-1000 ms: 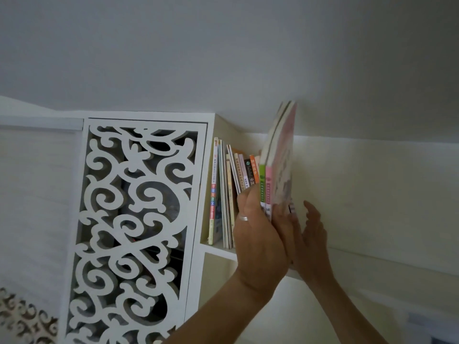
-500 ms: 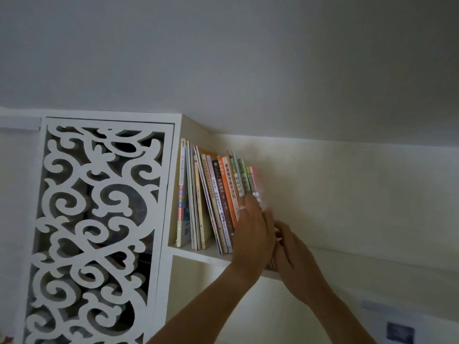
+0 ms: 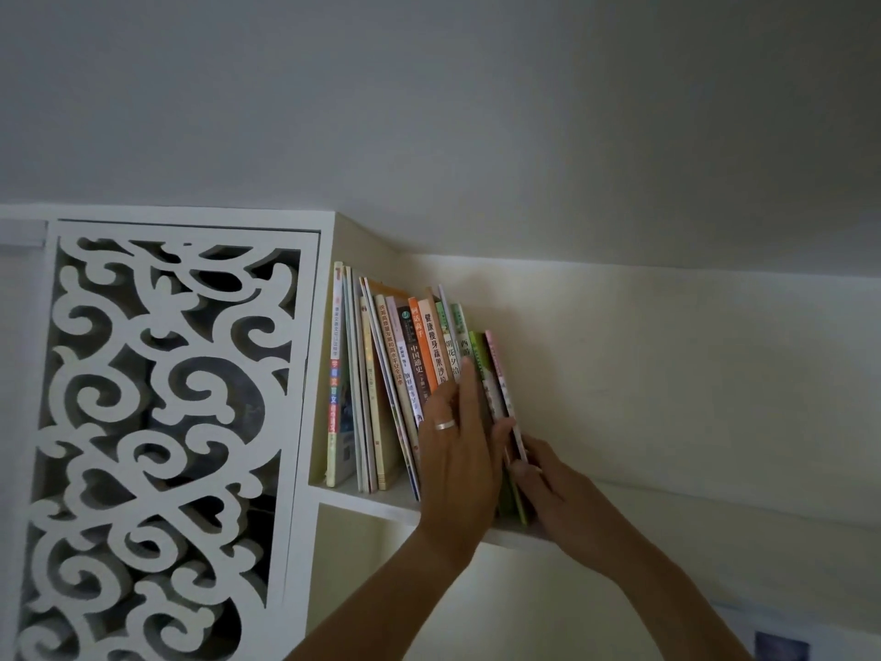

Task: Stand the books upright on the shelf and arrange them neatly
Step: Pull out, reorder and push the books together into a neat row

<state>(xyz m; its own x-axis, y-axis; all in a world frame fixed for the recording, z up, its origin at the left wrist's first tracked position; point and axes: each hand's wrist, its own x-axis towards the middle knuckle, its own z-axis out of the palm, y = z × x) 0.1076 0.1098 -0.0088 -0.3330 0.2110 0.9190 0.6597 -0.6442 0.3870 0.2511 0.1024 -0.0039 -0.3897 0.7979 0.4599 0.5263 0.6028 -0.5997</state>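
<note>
Books, thin and bright-spined [image 3: 419, 360], lean on the white wooden shelf [image 3: 376, 505], so the left hand [image 3: 455, 462] presses them flat-fingered while the right hand [image 3: 548, 489] pinches the pink end book [image 3: 500, 379] to stand it straight.

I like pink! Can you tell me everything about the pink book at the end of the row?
The pink book is thin, with a pale pink spine and small print too blurred to read. It looks like a paperback. It stands last on the right of the row on the white shelf, leaning left against a green book. The right hand holds its lower edge, and the left hand presses the row beside it.
</note>
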